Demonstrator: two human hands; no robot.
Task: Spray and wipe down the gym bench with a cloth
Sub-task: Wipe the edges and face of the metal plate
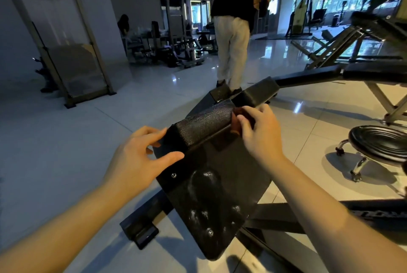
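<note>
Gym bench (211, 202): a black, sloping pad directly below the camera, with a textured roll (204, 122) lying across its upper end.
Pad surface: pale wet smears and a glossy patch (206, 177) show on the lower half; a bolt head (173, 175) sits near the left edge and another (210, 232) near the bottom.
Cloth (236, 124): a small reddish-brown bunch pressed against the right end of the roll, mostly covered by fingers.
Right hand (263, 135): its fingers are curled over the cloth and pinch it against the roll's end.
Left hand (141, 159): its fingers are loosely spread and hold nothing. The fingertips touch the left end of the roll and the thumb rests on the left edge of the pad.
Frame: black steel bars run under the pad, with a foot (141, 229) on the tiled floor (66, 140) at lower left.
Right side: a round black stool (378, 144) on chrome legs stands near the bench, apart from it.
Beyond: a second black bench (330, 74) stretches to the right, and a person (231, 48) in pale trousers stands just past the pad's far end.
</note>
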